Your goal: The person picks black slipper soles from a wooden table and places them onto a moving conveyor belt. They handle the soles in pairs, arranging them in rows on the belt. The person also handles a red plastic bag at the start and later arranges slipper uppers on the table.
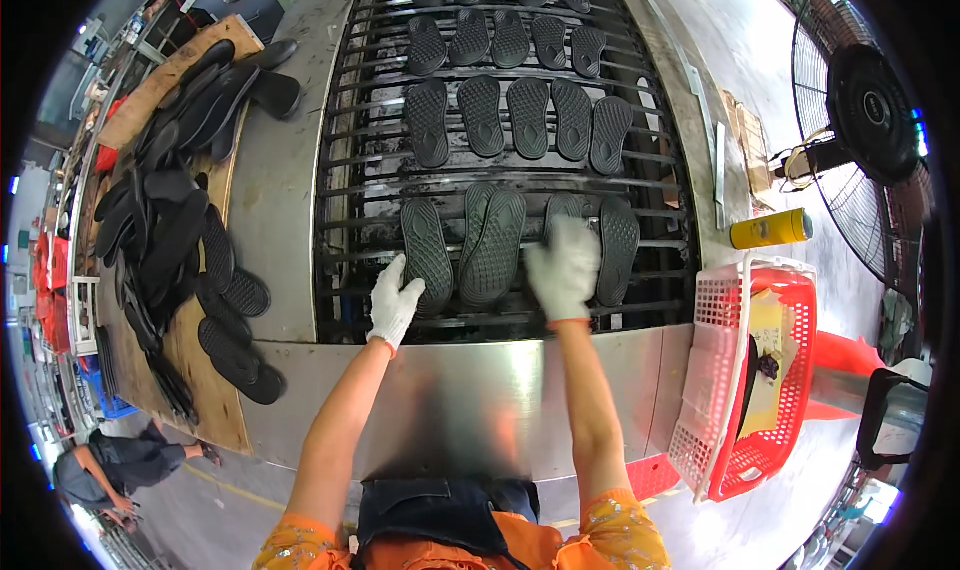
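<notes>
Slatted conveyor (470, 177) fills 12 o'clock, steel apron (450, 400) at 6, heap of soles (175, 225) at 9, basket (708, 410) at 4. Nearest row's leftmost sole (426, 258) sits at 9–10 o'clock, long axis near 12–6, top leaning toward 11. My left hand (395, 302) is at its lower-left edge, thumb and forefinger apart. My right hand (564, 268), 3 o'clock, covers most of another sole (565, 206), exposed end pointing 12; blurred, can't tell if I've got it gripped.
</notes>
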{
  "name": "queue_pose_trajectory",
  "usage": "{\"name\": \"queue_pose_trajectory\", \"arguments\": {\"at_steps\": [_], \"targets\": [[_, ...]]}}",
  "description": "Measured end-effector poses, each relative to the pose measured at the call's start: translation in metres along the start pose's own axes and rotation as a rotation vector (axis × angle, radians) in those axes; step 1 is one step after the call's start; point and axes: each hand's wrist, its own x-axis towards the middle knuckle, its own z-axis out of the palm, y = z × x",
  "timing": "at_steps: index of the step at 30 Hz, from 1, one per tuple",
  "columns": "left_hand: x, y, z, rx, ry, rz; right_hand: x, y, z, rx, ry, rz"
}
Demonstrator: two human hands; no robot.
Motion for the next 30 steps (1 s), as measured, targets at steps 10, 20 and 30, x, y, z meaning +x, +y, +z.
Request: {"name": "queue_pose_trajectory", "arguments": {"at_steps": [10,20,30], "targets": [[-0.027,0.045,-0.028,-0.09,0.015,-0.086,-0.015,-0.041,0.058,-0.181,-0.263,0.002],[-0.075,0.035,-0.078,-0.165,0.006,-0.094,0.004,-0.018,0.054,-0.328,-0.296,-0.012],[-0.139,0.016,-0.164,-0.261,0.224,-0.288,0.014,-0.076,0.038,-0.183,-0.345,0.048]]}}
